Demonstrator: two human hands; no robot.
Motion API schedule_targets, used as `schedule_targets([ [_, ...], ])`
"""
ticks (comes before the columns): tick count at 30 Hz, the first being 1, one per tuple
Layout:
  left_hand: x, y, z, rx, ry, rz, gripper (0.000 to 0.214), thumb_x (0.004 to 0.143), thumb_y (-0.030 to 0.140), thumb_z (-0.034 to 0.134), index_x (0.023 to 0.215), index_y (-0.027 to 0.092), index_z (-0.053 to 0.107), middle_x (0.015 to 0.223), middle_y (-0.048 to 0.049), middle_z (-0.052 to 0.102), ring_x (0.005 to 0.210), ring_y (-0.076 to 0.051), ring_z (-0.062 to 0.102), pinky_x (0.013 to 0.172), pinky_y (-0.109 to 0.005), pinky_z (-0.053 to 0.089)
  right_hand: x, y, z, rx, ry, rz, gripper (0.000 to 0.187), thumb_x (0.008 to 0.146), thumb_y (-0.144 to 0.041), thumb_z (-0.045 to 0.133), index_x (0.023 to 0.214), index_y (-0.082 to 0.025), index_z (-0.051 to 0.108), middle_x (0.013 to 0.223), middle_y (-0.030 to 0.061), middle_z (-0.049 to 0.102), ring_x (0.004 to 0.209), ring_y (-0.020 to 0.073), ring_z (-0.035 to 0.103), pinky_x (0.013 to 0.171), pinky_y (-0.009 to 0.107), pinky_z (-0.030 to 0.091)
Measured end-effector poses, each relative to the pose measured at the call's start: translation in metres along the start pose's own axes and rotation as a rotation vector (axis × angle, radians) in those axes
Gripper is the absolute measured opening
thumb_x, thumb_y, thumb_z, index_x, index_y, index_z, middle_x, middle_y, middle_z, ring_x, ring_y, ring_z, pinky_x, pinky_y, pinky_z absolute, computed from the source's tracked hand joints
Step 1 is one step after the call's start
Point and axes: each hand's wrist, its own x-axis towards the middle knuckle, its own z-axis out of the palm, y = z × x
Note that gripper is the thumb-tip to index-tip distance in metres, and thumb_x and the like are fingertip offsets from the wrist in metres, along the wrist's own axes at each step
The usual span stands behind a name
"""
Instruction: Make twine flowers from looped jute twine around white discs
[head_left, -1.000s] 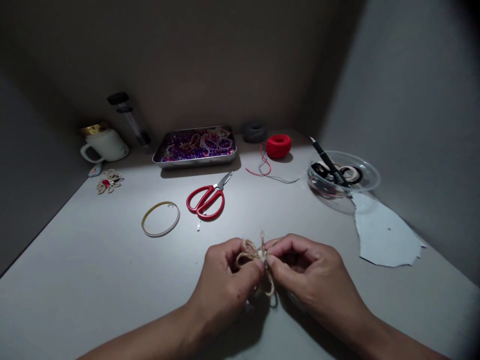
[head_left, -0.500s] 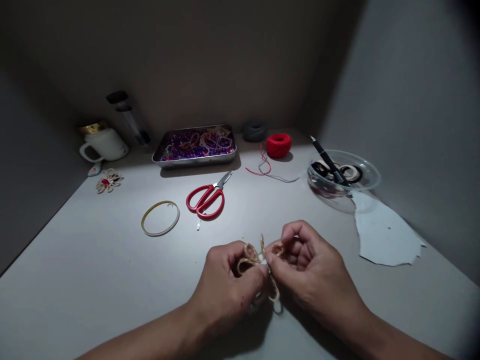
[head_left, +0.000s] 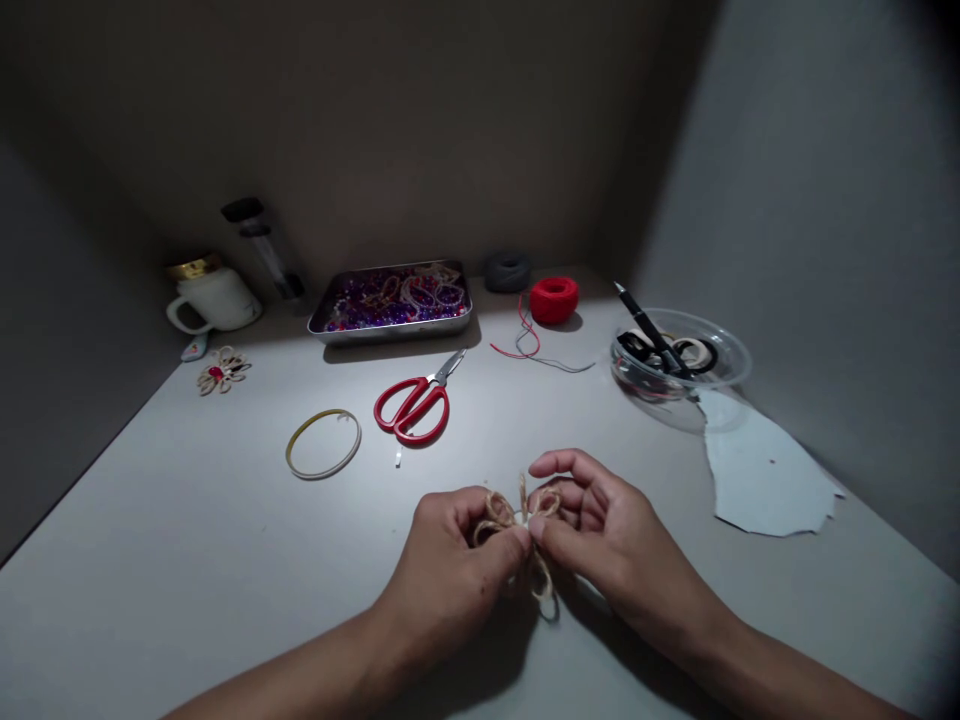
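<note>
Over the table [head_left: 225, 540], up front, L hand [head_left: 459, 562] and R hand [head_left: 611, 535] pinch the twine flower [head_left: 523, 503] w/ their fingers, R pointer lifted. If a thumb slips, it might pop apart, esp. if its middle isn't stuck, which I can't quite see.

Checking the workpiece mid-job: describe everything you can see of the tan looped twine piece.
The tan looped twine piece looks like coarse twisted fibre, its loops spread petal-like around a white centre, with one strand jutting from the far side. The left grip and right grip pinch it near that centre, over the pale table; fingers hide some loops.
</note>
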Motion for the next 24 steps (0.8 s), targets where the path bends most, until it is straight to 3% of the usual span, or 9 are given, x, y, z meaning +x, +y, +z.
schedule_targets([
  [6,0.001,-0.004,-0.009,-0.148,-0.053,-0.009,0.02,0.077,0.028,0.051,0.067,0.012,0.058,0.048,0.0028,0.047,0.041,-0.007,0.039,0.041,-0.019,0.027,0.001,0.0,-0.001,0.07,0.103,-0.012,0.035,0.064,-0.022,0.064,0.089,-0.02,0.04,0.061,-0.0053,0.053,0.05,0.0099,0.048,0.046,0.02,0.037],
  [10,0.001,-0.002,-0.007,-0.096,-0.036,-0.009,0.015,0.071,0.023,0.055,0.06,0.013,0.055,0.045,0.0034,0.047,0.04,-0.007,0.038,0.041,-0.019,0.028,0.001,0.0,0.0,0.069,0.117,-0.031,0.034,0.063,-0.021,0.066,0.086,-0.02,0.041,0.061,-0.0058,0.053,0.049,0.0086,0.047,0.047,0.02,0.038],
  [18,0.001,0.006,0.001,0.024,0.085,-0.008,0.017,0.066,0.019,0.053,0.05,0.015,0.048,0.041,0.005,0.044,0.038,-0.006,0.034,0.039,-0.019,0.025,-0.001,0.004,-0.002,0.215,-0.021,0.001,0.031,0.065,-0.024,0.065,0.086,-0.02,0.043,0.061,-0.0052,0.053,0.049,0.0095,0.049,0.048,0.022,0.037],
  [24,0.002,0.004,0.0,0.057,0.055,-0.042,0.012,0.066,0.016,0.054,0.054,0.014,0.052,0.043,0.0032,0.049,0.039,-0.006,0.036,0.039,-0.018,0.026,-0.001,0.001,-0.001,0.152,-0.06,0.033,0.034,0.062,-0.02,0.067,0.088,-0.019,0.044,0.065,-0.0041,0.054,0.051,0.0089,0.047,0.047,0.021,0.035],
])
